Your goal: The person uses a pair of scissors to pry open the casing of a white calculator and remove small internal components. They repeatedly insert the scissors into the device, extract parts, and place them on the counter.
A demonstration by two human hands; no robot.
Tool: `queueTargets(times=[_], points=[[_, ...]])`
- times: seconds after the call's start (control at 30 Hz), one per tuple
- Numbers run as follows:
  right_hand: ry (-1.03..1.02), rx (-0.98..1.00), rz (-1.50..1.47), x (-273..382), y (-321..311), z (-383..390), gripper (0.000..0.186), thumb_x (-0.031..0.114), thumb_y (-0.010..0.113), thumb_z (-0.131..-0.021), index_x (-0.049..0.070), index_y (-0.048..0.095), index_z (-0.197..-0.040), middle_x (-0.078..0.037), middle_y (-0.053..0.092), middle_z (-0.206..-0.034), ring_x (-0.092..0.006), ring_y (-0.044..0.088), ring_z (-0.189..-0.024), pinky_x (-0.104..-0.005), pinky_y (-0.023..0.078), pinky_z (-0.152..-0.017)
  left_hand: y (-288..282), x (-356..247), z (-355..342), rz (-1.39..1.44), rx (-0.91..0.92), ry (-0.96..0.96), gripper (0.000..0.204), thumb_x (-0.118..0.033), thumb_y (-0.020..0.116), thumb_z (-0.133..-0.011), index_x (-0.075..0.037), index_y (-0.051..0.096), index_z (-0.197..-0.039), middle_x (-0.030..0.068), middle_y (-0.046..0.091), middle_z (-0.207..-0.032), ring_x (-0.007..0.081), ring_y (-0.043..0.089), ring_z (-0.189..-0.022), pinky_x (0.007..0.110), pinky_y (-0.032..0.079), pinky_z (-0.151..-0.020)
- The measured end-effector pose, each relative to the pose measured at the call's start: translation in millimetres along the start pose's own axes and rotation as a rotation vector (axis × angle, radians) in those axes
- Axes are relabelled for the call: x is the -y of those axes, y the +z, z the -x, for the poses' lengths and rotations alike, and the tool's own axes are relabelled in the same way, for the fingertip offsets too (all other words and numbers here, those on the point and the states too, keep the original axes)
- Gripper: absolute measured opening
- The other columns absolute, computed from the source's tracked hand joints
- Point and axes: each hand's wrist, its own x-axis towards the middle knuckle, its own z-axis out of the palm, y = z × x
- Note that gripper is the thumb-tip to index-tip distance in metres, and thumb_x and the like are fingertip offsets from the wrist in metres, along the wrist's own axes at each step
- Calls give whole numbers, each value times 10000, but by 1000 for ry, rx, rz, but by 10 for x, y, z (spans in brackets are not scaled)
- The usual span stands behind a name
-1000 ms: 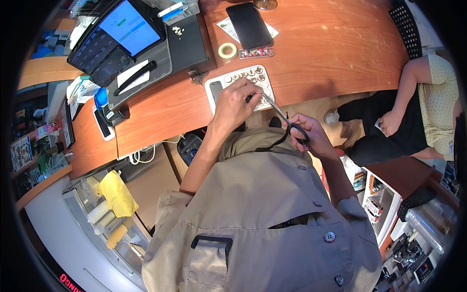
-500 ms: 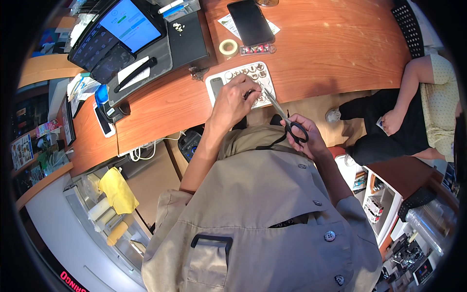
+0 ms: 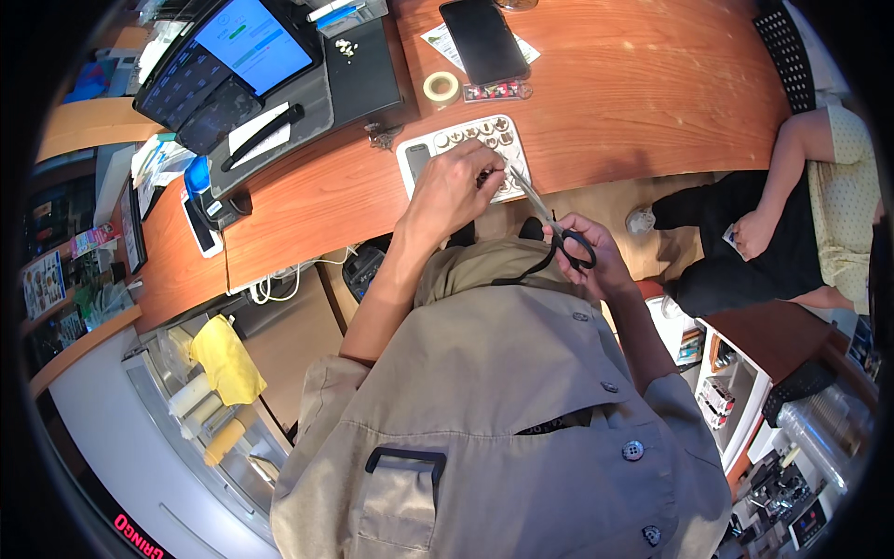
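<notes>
My right hand [image 3: 603,253] grips a pair of scissors [image 3: 538,202] by its black handles, blades pointing up and to the left over the calculator. The fingers of my left hand [image 3: 454,186] are pinched together right beside the blade tips. Whatever they hold is too small to make out; a dark patch shows between thumb and fingers. Under both lies a white calculator [image 3: 407,166] with round buttons, at the desk's near edge, its lower part covered by my left hand.
Beyond the calculator are a tape roll [image 3: 440,88], a small clear case [image 3: 494,91] and a black phone [image 3: 482,42] on paper. A lit touchscreen [image 3: 251,47] stands left on the wooden desk [image 3: 633,102]. To the right a person [image 3: 843,200] sits, one hand on the lap.
The scissors and both hands have shifted very slightly, the scissor handles a little to the right. My left hand keeps its pinch. The whole view has moved a touch.
</notes>
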Motion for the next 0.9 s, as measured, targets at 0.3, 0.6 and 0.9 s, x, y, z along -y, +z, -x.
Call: queueTargets(times=[0.3, 0.6, 0.9], points=[[31, -10, -35, 19, 67, -14, 288, 211, 686, -1020, 29, 616, -1232, -43, 625, -724, -78, 522, -503, -209, 366, -445, 25, -28, 14, 28, -12, -72, 117, -61, 784, -859, 11, 758, -947, 121, 725, -876, 266, 701, -749, 368, 551, -674], [77, -125, 160, 152, 409, 60, 260, 168, 676, -1019, 32, 576, -1217, -30, 630, -739, -71, 537, -521, -214, 356, -446, 41, -41, 23, 44, -26, -88, 241, -86, 854, -816, 14, 704, -976, 99, 715, -893, 220, 693, -734, 347, 552, -664], [22, 11, -257, 65, 325, 96, 354, 312, 608, -1063, 14, 580, -1251, -70, 644, -746, -107, 535, -507, -222, 371, -429, 115, 51, 85, 42, -84, 6, 215, -92, 851, -826, 0, 721, -971, 95, 710, -912, 231, 701, -699, 340, 564, -627]])
